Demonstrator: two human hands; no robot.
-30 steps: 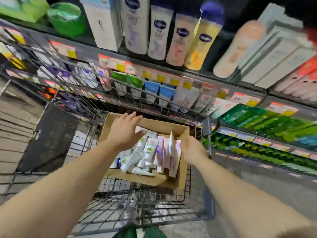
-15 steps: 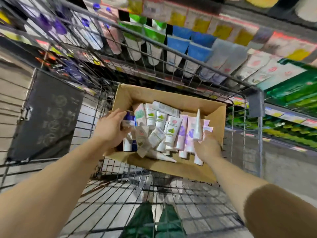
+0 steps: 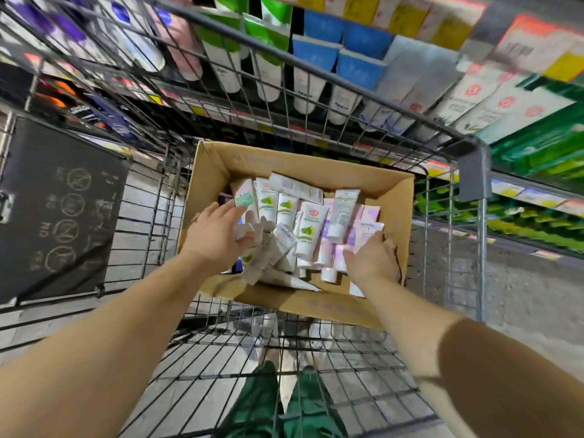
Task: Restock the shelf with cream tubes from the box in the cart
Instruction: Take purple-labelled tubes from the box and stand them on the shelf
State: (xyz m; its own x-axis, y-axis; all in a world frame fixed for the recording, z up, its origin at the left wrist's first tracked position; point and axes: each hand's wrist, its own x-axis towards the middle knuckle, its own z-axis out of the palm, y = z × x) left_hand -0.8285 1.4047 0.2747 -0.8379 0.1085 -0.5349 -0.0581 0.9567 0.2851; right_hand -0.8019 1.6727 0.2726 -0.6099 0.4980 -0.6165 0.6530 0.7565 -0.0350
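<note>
An open cardboard box (image 3: 211,172) sits in the wire cart (image 3: 373,99) and holds several cream tubes (image 3: 306,235), white with green leaves, lilac and pink. My left hand (image 3: 215,237) reaches over the box's left side, fingers fairly straight and touching a small pinkish tube (image 3: 249,233). At the box's right side, my right hand (image 3: 374,263) curls its fingers round lilac tubes (image 3: 363,230). Beyond the cart's far wall, the shelf (image 3: 316,74) shows rows of hanging green, blue and white tubes.
A black panel (image 3: 63,210) with chalked circles closes the cart's left side. Green packs (image 3: 537,153) fill lower shelves on the right. My green trouser legs (image 3: 278,406) show through the cart's wire floor, and grey concrete floor (image 3: 521,295) lies to the right.
The view has dipped closer to the box. My left hand slid right over the tubes with its fingers straighter. My right hand shifted to the lilac tubes at the box's right side.
</note>
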